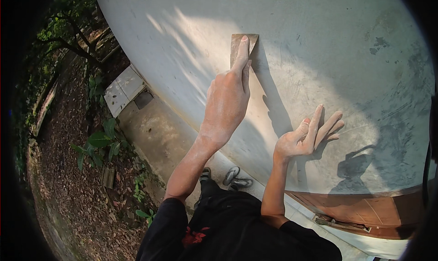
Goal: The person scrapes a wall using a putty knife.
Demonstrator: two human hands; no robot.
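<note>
In my left hand is a flat putty knife with a wide, dusty blade. Its broad edge points up the pale grey plastered wall, at or very near the surface. One finger lies stretched along the blade, while the handle is hidden under the palm. My right hand holds nothing; its fingers are spread, and its outer side appears to rest on the wall, lower and to the right. Pale dust coats both hands. A few darker patches and scuffs mark the wall on the right.
A brown wooden panel lies along the wall's lower right. Loose sandals sit on the ledge by my feet. To the left are a concrete strip, a white tiled block, a leafy plant and leaf-covered ground.
</note>
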